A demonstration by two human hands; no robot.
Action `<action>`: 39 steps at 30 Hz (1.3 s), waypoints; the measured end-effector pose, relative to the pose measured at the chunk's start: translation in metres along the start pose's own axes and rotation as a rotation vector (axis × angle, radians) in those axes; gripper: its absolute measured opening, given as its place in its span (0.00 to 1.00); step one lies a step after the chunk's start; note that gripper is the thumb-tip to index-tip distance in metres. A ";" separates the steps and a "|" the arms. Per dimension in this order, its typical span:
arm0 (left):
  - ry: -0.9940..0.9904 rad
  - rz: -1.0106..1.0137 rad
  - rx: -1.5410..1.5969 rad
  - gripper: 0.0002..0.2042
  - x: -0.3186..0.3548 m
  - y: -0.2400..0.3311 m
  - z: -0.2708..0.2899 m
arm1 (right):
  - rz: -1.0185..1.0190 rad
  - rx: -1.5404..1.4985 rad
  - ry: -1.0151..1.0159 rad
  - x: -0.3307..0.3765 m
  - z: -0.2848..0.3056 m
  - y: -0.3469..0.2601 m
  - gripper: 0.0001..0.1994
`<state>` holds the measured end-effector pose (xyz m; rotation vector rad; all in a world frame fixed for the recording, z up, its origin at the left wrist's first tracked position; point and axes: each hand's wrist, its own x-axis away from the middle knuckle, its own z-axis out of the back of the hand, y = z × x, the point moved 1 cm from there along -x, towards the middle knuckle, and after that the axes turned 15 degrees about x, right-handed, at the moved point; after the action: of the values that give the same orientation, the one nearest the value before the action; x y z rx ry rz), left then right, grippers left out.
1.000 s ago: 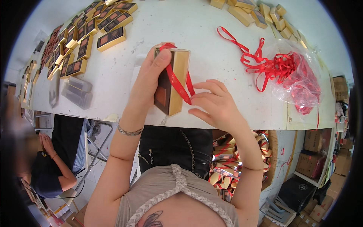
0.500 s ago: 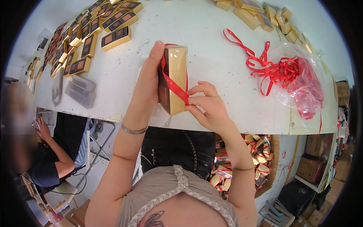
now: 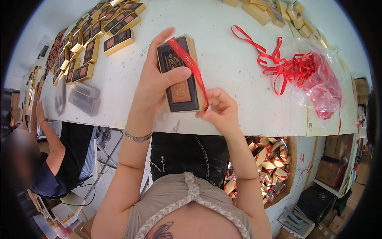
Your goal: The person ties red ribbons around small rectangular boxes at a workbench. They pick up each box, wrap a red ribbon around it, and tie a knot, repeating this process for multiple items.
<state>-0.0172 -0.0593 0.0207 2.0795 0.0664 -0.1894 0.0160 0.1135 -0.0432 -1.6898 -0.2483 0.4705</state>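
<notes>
gripping the gold box (image 3: pixel 180 75) face-up, the left hand (image 3: pixel 157 85) keeps its long axis pointing away, tilted slightly left. the right hand (image 3: pixel 221 109) pinches the red ribbon (image 3: pixel 191 63) at the box's near corner.

Only one view here: a wide fisheye cam worn on the person's head, looking steeply down past their own chest at the white counter (image 3: pixel 223 59) right in front of them. It sat close, so the left hand (image 3: pixel 159 85) and right hand (image 3: pixel 221 109) filled the middle of the picture, with forearms coming up from the lower edge. Straight edges bowed toward the dark round rim, and the floor showed below the counter edge.
</notes>
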 end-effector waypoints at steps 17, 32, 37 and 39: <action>0.519 -0.127 0.322 0.28 -0.024 -0.041 -0.007 | -0.333 -0.956 0.087 -0.009 -0.035 0.016 0.09; 0.443 -0.438 -0.265 0.35 -0.008 -0.025 -0.048 | -0.349 -0.452 0.556 0.002 0.002 0.023 0.14; -0.332 -0.183 -0.322 0.16 -0.027 -0.028 -0.067 | -0.043 -0.064 0.634 0.037 0.032 -0.011 0.29; -0.285 -0.441 -0.542 0.20 -0.099 -0.042 -0.036 | 0.052 -0.007 0.694 0.083 0.075 -0.026 0.34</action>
<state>-0.1161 -0.0038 0.0179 1.4593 0.3625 -0.6585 0.0595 0.2197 -0.0397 -1.7659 0.3014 -0.0970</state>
